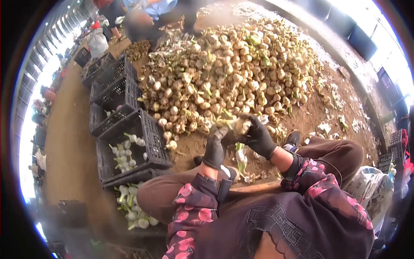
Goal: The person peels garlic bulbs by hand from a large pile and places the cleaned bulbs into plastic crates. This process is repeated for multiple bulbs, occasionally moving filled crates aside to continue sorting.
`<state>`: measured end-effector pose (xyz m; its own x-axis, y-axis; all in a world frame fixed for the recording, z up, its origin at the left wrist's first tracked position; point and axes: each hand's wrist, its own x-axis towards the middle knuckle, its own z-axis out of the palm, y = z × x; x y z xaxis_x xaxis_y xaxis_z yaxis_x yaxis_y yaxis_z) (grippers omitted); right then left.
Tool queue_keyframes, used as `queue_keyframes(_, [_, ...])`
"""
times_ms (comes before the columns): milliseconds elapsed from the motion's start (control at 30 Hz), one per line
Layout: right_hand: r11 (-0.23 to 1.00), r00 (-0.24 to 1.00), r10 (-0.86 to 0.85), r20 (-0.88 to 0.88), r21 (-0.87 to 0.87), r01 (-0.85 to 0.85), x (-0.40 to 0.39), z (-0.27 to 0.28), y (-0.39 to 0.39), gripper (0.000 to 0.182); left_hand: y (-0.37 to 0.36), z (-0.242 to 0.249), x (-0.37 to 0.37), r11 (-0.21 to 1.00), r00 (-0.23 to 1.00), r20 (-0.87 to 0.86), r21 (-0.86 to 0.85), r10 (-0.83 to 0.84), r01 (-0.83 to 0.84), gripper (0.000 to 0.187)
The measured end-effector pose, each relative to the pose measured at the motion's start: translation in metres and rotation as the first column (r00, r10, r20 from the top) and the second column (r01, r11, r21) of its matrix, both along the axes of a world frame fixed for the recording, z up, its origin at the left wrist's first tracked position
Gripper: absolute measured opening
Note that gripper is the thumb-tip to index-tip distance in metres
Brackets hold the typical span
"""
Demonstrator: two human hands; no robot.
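My right hand, in a dark glove, is wrapped round a garlic bulb held above the ground in front of my knees. To its left, my gloved left hand has its fingers closed at the pale green stem end of that bulb. The fingertips are partly hidden. Just beyond both hands lies a large heap of garlic bulbs, many with dry skins and stem pieces. A loose strip of peeled leaf hangs or lies below the hands.
Black plastic crates stand in a row on my left. The near ones hold trimmed white garlic. Scattered skins litter the dirt floor at right. A white sack sits beside my right leg. Another person is beyond the heap.
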<state>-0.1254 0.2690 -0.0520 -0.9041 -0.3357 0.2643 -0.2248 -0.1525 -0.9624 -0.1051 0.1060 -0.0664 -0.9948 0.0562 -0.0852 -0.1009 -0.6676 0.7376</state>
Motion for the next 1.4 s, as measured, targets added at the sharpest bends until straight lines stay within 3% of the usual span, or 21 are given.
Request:
queue_keyframes(67, [0.953, 0.919, -0.073, -0.387, 0.244, 0.178, -0.006, 0.002, 0.001, 0.061, 0.003, 0.006, 0.001, 1.000, 1.000, 0.031, 0.005, 0.001, -0.001, 0.027])
queue_keyframes(100, [0.954, 0.922, -0.068, -0.382, 0.247, 0.173, -0.003, 0.007, 0.000, 0.061, 0.005, 0.002, 0.000, 1.000, 0.999, 0.037, 0.006, 0.005, -0.005, 0.027])
queue_keyframes(167, [0.849, 0.865, -0.048, -0.500, 0.436, 0.299, 0.006, 0.019, 0.001, 0.058, 0.006, -0.009, 0.000, 0.923, 0.995, 0.010, -0.374, 0.100, -0.089, 0.031])
queue_keyframes(300, [0.867, 0.875, -0.065, -0.479, 0.408, 0.287, 0.006, 0.010, 0.000, 0.053, 0.004, -0.012, 0.004, 0.970, 0.995, 0.044, -0.231, 0.091, -0.078, 0.028])
queue_keyframes(400, [0.942, 0.952, 0.218, 0.217, -0.300, -0.147, 0.007, -0.003, -0.002, 0.062, 0.005, -0.003, 0.002, 0.948, 0.990, 0.009, -0.291, 0.142, -0.133, 0.027])
queue_keyframes(567, [0.958, 0.802, 0.241, 0.547, -0.266, -0.107, 0.006, 0.012, 0.009, 0.045, 0.010, 0.010, 0.009, 0.946, 0.990, 0.025, -0.299, 0.139, -0.125, 0.027])
queue_keyframes(633, [0.990, 0.914, 0.099, 0.394, -0.131, -0.050, 0.006, -0.016, 0.006, 0.044, 0.017, 0.013, 0.008, 0.903, 0.980, -0.028, -0.383, 0.199, -0.194, 0.023])
queue_keyframes(733, [0.987, 0.969, -0.142, 0.202, -0.044, 0.154, 0.012, -0.018, -0.003, 0.042, 0.005, -0.022, 0.007, 0.999, 0.996, -0.078, -0.015, 0.049, -0.050, 0.023])
queue_keyframes(767, [0.985, 0.918, -0.150, 0.368, -0.028, 0.173, 0.008, -0.011, -0.006, 0.042, 0.014, 0.028, 0.014, 0.882, 0.979, -0.201, -0.452, 0.044, -0.132, 0.024])
queue_keyframes(833, [0.984, 0.816, -0.143, 0.560, -0.006, 0.177, 0.005, 0.004, -0.008, 0.045, 0.015, -0.003, 0.008, 0.781, 0.955, -0.295, -0.591, 0.021, -0.200, 0.027])
queue_keyframes(867, [0.986, 0.793, -0.134, 0.595, -0.001, 0.168, 0.008, 0.009, -0.008, 0.046, 0.022, 0.015, 0.014, 0.926, 0.986, -0.157, -0.360, 0.059, -0.112, 0.027])
queue_keyframes(900, [0.950, 0.766, 0.035, 0.641, -0.259, 0.173, 0.001, -0.011, -0.013, 0.044, 0.015, 0.008, 0.014, 0.973, 0.999, -0.034, -0.228, 0.017, -0.025, 0.025])
queue_keyframes(967, [0.958, 0.715, 0.147, 0.684, -0.279, 0.069, -0.004, -0.027, 0.000, 0.044, 0.012, 0.008, 0.014, 0.999, 0.996, 0.085, -0.052, -0.002, 0.006, 0.022])
queue_keyframes(1000, [0.954, 0.635, 0.254, 0.730, -0.298, -0.040, -0.004, -0.026, 0.004, 0.044, 0.011, 0.001, 0.013, 0.999, 0.997, 0.082, -0.051, -0.003, 0.007, 0.022])
queue_keyframes(1067, [0.988, 0.850, 0.150, 0.506, -0.040, -0.150, 0.003, -0.016, 0.012, 0.046, 0.006, -0.013, 0.012, 0.970, 0.998, 0.041, -0.235, -0.057, 0.065, 0.021])
queue_keyframes(1133, [0.998, 0.810, 0.054, 0.584, -0.010, -0.059, 0.008, -0.010, 0.012, 0.051, 0.014, -0.013, 0.010, 0.941, 0.993, 0.098, -0.339, 0.061, -0.024, 0.020])
queue_keyframes(1200, [0.995, 0.812, 0.086, 0.577, -0.098, -0.035, 0.007, 0.001, 0.010, 0.062, 0.014, -0.013, 0.009, 0.558, 0.947, -0.282, -0.765, 0.157, -0.320, 0.021])
queue_keyframes(1267, [0.941, 0.941, 0.228, 0.249, -0.305, -0.148, 0.004, -0.012, 0.016, 0.071, 0.011, -0.026, 0.006, -0.376, 0.963, 0.073, -0.926, -0.261, -0.032, 0.031])
queue_keyframes(1300, [0.893, 0.873, 0.339, 0.349, -0.411, -0.183, -0.005, -0.031, 0.017, 0.078, 0.009, -0.068, -0.002, -0.355, 0.917, 0.163, -0.935, -0.364, 0.025, 0.035])
queue_keyframes(1333, [0.953, 0.956, 0.215, 0.198, -0.259, -0.161, 0.003, 0.022, 0.017, 0.069, 0.015, -0.084, 0.003, -0.334, 0.886, 0.269, -0.932, -0.377, 0.140, 0.040])
queue_keyframes(1400, [0.856, 0.785, 0.373, 0.494, -0.509, -0.086, -0.022, -0.027, 0.022, 0.047, 0.023, -0.078, 0.016, -0.341, 0.869, 0.358, -0.909, -0.341, 0.241, 0.051])
